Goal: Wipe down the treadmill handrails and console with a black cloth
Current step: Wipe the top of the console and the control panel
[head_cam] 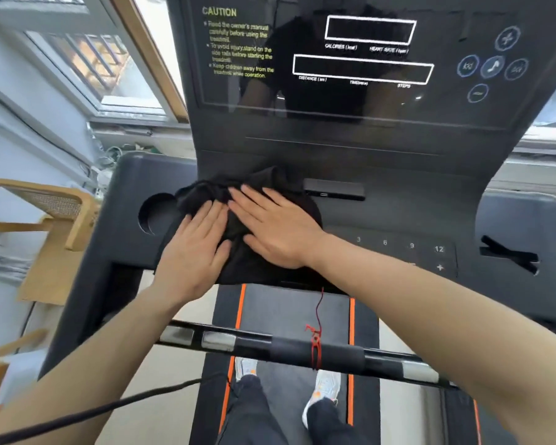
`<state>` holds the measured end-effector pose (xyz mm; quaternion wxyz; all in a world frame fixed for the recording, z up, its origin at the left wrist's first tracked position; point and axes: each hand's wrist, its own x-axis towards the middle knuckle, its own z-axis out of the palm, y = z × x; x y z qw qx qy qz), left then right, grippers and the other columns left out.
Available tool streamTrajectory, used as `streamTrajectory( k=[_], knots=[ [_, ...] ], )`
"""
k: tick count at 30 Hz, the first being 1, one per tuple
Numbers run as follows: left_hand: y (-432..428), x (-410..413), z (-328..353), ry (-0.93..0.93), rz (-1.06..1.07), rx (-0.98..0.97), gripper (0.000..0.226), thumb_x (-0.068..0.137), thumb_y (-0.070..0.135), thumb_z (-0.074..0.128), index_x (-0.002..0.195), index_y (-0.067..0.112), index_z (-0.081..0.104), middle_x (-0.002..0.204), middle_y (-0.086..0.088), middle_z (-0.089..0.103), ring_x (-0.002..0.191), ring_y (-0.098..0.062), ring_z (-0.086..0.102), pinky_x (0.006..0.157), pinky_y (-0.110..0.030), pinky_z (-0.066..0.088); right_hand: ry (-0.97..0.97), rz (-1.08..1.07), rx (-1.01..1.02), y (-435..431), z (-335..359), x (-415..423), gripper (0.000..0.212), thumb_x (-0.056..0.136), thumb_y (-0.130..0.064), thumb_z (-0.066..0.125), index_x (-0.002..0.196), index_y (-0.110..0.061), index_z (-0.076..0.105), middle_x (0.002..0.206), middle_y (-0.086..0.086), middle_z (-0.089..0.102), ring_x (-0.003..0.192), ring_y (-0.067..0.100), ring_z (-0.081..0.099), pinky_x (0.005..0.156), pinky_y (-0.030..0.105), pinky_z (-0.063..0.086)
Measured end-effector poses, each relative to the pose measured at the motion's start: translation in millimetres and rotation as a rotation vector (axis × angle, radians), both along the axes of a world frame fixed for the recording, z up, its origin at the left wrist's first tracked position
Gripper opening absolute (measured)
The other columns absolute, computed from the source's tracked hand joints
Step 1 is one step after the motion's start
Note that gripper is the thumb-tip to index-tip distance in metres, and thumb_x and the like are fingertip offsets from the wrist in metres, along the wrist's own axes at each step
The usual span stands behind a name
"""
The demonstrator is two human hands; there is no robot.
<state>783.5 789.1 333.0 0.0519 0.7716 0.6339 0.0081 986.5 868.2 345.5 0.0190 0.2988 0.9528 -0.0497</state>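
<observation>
A crumpled black fabric cloth [247,226] lies on the lower tray of the dark grey plastic treadmill console [334,149], left of its centre and reaching down to the tray's near edge. Both bare hands press flat on it: the left hand [193,252] on the cloth's left part, the right hand [276,229] on its middle, the two touching side by side. The fingers [254,200] of each hand are stretched out and laid open on the fabric, gripping nothing.

Just left of the cloth is a round cup-holder recess [156,215]. Right of it, small white keys [411,247] read "3", "6", "9", "12" and "+". The glossy upright panel above carries a yellow heading "CAUTION" [219,11] with lines about reading the owner's manual, and white labels "CALORIES", "HEART RATE", "DISTANCE (km)" and "STEPS". A black handrail crossbar [302,350] runs near the person, with a red cord [316,335] tied around it.
</observation>
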Motion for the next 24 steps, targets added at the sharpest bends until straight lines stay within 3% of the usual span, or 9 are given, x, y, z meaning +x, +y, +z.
streamTrajectory(
  k=[3,9,13,17,24],
  knots=[
    [-11,27,2,0.061,0.034,-0.006,0.065,0.100,0.039,0.028,0.152,0.000,0.037,0.159,-0.018,0.036,0.148,-0.035,0.031,0.117,-0.054,0.029,-0.007,-0.007,-0.056,-22,-1,24,0.072,0.101,-0.047,0.031,0.161,-0.011,0.016,0.170,0.008,0.008,0.156,0.023,0.008,0.126,0.042,0.009],
    [0,140,3,0.001,-0.170,0.050,0.062,0.102,0.043,0.030,0.157,0.015,0.034,0.166,-0.005,0.026,0.152,-0.025,0.026,0.120,-0.046,0.024,-0.064,-0.244,-0.028,-51,-3,161,0.070,0.101,-0.050,0.030,0.161,-0.016,0.020,0.169,0.005,0.012,0.156,0.021,0.014,0.124,0.044,0.016],
    [12,188,6,-0.014,-0.356,0.025,0.062,0.103,0.044,0.028,0.160,0.019,0.026,0.168,-0.001,0.020,0.154,-0.021,0.020,0.124,-0.043,0.018,-0.100,-0.430,-0.058,-75,2,216,0.069,0.103,-0.053,0.019,0.161,-0.016,0.015,0.169,0.006,0.009,0.156,0.023,0.008,0.124,0.049,0.017],
    [3,158,2,0.004,-0.407,0.030,0.064,0.104,0.045,0.029,0.160,0.015,0.025,0.168,-0.002,0.020,0.154,-0.018,0.019,0.124,-0.041,0.019,-0.095,-0.443,-0.042,-73,3,182,0.070,0.103,-0.052,0.020,0.160,-0.012,0.021,0.168,0.010,0.011,0.156,0.027,0.009,0.124,0.049,0.019],
    [-10,7,-4,0.049,-0.115,0.023,0.064,0.105,0.040,0.025,0.155,0.001,0.031,0.163,-0.015,0.030,0.151,-0.026,0.028,0.121,-0.047,0.028,-0.020,-0.208,-0.024,-33,0,-3,0.073,0.099,-0.047,0.019,0.158,-0.005,0.022,0.168,0.015,0.015,0.155,0.031,0.011,0.125,0.046,0.013]
  ],
)
